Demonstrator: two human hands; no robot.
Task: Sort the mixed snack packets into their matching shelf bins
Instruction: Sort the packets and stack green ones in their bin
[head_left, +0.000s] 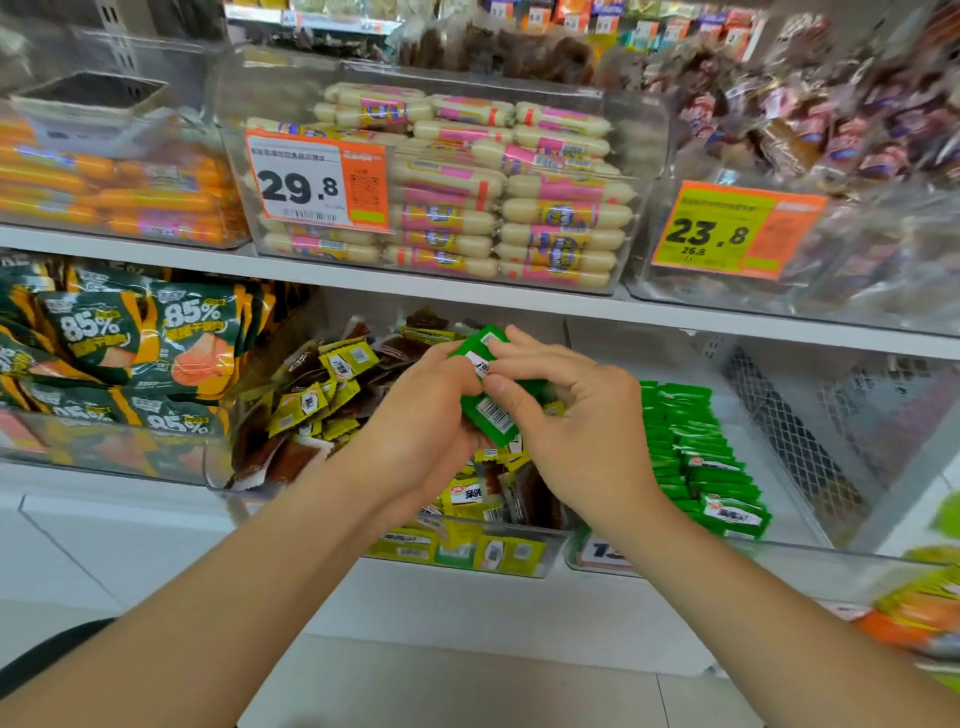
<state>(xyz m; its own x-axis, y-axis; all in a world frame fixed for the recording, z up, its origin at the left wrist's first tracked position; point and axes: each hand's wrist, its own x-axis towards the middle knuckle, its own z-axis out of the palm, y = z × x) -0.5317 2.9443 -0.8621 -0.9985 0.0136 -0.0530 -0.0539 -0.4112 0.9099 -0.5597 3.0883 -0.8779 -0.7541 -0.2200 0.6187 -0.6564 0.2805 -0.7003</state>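
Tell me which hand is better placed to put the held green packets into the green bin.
Right. The right hand pinches the green packets and is nearer the green bin, on that side; the left hand is on the far side.

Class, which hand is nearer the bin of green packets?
Right. The right hand is just left of the green bin; the left hand sits farther left, over the yellow bin. Both grip green packets.
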